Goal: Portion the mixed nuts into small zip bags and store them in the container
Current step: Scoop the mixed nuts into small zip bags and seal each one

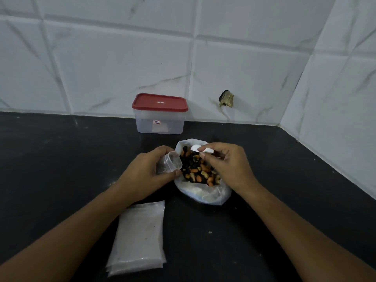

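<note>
Black countertop, white marbled tile wall, corner at right. Container (red lid on) stands at wall, behind mixed nuts in open plastic bag. Left hand grips small zip bag, mouth beside nuts. Right hand pinches white scoop just above nuts. Spare zip bags lie by left forearm.

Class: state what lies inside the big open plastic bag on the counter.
Mixed nuts fill it; the right hand holds a white scoop over them. Deeper layers are covered.
</note>
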Tool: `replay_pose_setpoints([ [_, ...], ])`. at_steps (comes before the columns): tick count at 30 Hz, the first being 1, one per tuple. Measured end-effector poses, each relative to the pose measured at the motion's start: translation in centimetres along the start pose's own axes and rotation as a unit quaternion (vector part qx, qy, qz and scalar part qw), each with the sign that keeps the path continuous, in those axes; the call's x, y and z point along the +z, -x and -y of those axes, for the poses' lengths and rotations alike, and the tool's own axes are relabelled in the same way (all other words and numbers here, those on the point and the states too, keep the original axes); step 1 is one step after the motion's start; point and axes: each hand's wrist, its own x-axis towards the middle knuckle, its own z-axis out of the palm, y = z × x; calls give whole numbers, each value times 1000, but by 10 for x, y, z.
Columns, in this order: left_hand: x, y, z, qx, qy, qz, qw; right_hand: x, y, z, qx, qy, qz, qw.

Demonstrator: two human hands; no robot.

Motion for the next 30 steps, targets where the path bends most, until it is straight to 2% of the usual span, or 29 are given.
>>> replay_pose_setpoints([
  [11,0,1,-2,-4,26,-18,999,0,-2,6,-34,17,90,995],
  [15,0,1,-2,-2,27,-20,999,-3,-3,5,-45,19,77,996],
  [24,0,1,-1,6,22,-23,999,9,-7,2,-71,102,121,985],
  [26,0,1,-2,9,20,-23,999,6,-10,7,-63,82,125,987],
  [30,0,2,-3,10,20,-23,999,-8,-13,12,-35,-73,80,994],
])
